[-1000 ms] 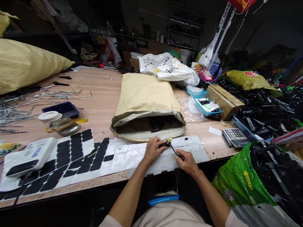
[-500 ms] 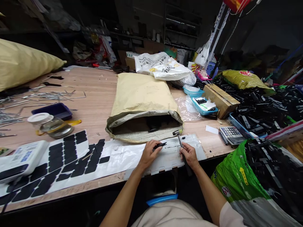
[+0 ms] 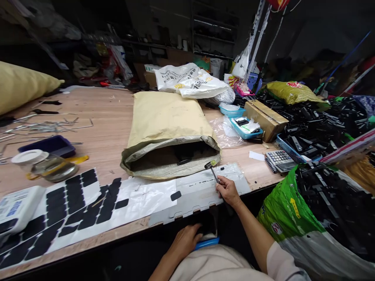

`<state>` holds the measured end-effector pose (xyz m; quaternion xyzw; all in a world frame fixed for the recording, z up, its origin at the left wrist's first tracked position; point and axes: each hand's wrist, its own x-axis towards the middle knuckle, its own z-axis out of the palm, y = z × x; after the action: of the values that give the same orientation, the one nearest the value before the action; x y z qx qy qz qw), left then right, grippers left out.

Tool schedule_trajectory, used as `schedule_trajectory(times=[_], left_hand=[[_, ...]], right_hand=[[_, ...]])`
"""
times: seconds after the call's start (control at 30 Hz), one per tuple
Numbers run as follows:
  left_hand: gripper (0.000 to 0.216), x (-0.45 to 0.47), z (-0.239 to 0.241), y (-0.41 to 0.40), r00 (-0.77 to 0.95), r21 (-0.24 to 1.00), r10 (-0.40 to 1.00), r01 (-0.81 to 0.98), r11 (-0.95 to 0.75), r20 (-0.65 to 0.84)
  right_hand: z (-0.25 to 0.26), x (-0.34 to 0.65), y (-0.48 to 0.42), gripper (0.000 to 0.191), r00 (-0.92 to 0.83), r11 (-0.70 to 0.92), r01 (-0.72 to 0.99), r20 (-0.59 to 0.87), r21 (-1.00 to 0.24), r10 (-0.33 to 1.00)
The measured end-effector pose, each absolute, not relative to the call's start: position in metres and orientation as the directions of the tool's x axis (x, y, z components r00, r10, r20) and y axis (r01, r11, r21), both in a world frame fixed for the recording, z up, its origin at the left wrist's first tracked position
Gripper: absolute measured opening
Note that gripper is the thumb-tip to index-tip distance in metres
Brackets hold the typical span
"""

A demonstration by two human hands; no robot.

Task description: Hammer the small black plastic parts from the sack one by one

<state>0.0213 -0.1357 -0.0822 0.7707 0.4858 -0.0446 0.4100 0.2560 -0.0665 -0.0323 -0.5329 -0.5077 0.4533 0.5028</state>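
Note:
My right hand [image 3: 228,191] is closed round the handle of a small hammer [image 3: 215,175], its head resting at the mouth of the yellow sack [image 3: 170,117]. Below the table edge, my left hand [image 3: 185,240] reaches toward a dark space beside a blue rim [image 3: 206,242]; its fingertips are lost in shadow, and whether anything is between them does not show. A grey board [image 3: 202,191] lies along the front edge under the hammer. On it is a small black piece [image 3: 222,168]. Dark items show inside the sack's open mouth.
A white sheet of black stickers [image 3: 57,207] covers the left front. Behind it are a glass jar [image 3: 55,168], a dark blue tray [image 3: 48,147] and metal rods [image 3: 43,127]. Rightward stand a calculator [image 3: 279,159], a cardboard box [image 3: 265,117] and a green sack [image 3: 281,203] of black parts.
My left hand has dropped from the board, where it held a slim black piece, to below the table edge. The hammer stays in my right hand. The whole view has shifted slightly.

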Motion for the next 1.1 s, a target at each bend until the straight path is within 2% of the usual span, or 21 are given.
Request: schedule_trajectory(times=[0.07,0.13,0.2,0.27,0.33,0.4,0.47,0.53,0.6,0.7,0.83,1.0,1.1], left_hand=[[0.043,0.022,-0.067,-0.130,0.577,0.620,0.666,0.755,-0.215,-0.472],[0.034,0.023,-0.034,-0.119,0.690,0.743,0.593,0.633,-0.218,-0.415],[0.033,0.025,0.005,-0.099,0.777,0.854,0.499,0.504,-0.131,-0.383],[0.045,0.026,0.036,-0.068,0.778,0.904,0.527,0.427,-0.041,-0.343],[0.049,0.028,0.050,-0.028,0.640,0.900,0.734,0.426,-0.092,-0.228],[0.046,0.030,0.046,0.014,0.329,0.821,0.944,0.537,-0.192,0.005],[0.041,0.030,0.029,0.049,0.087,0.673,0.983,0.719,-0.176,0.164],[0.040,0.030,0.009,0.074,0.014,0.534,0.983,0.838,-0.110,0.181],[0.041,0.028,-0.009,0.087,0.020,0.449,0.988,0.889,-0.086,0.150],[0.041,0.023,-0.023,0.092,0.032,0.433,0.986,0.896,-0.101,0.163],[0.039,0.013,-0.021,0.081,0.087,0.463,0.975,0.869,-0.174,0.202],[0.043,-0.003,-0.020,0.048,0.324,0.572,0.924,0.726,-0.382,0.206],[0.045,-0.008,-0.030,0.031,0.420,0.618,0.891,0.659,-0.429,0.170]], right_hand=[[-0.030,0.255,-0.067,0.041,0.079,0.020,0.092,0.027,-0.996,0.996],[-0.028,0.254,-0.067,0.040,0.087,0.016,0.099,0.024,-0.995,0.996],[-0.026,0.253,-0.067,0.040,0.093,0.013,0.104,0.022,-0.995,0.995],[-0.025,0.253,-0.068,0.041,0.092,0.013,0.103,0.023,-0.995,0.996],[-0.024,0.253,-0.068,0.042,0.088,0.015,0.092,0.023,-0.996,0.996],[-0.024,0.254,-0.068,0.041,0.086,0.018,0.079,0.025,-0.997,0.996],[-0.025,0.254,-0.067,0.040,0.090,0.020,0.068,0.027,-0.997,0.996],[-0.026,0.254,-0.066,0.041,0.102,0.013,0.058,0.019,-0.998,0.995],[-0.028,0.254,-0.064,0.043,0.120,0.005,0.046,0.010,-0.999,0.993],[-0.031,0.254,-0.062,0.043,0.123,0.006,0.035,0.011,-0.999,0.992],[-0.034,0.255,-0.061,0.043,0.130,0.018,0.015,0.020,-1.000,0.991],[-0.033,0.255,-0.062,0.042,0.124,0.019,0.041,0.024,-0.999,0.992],[-0.029,0.255,-0.063,0.042,0.117,0.021,0.078,0.030,-0.997,0.993]])
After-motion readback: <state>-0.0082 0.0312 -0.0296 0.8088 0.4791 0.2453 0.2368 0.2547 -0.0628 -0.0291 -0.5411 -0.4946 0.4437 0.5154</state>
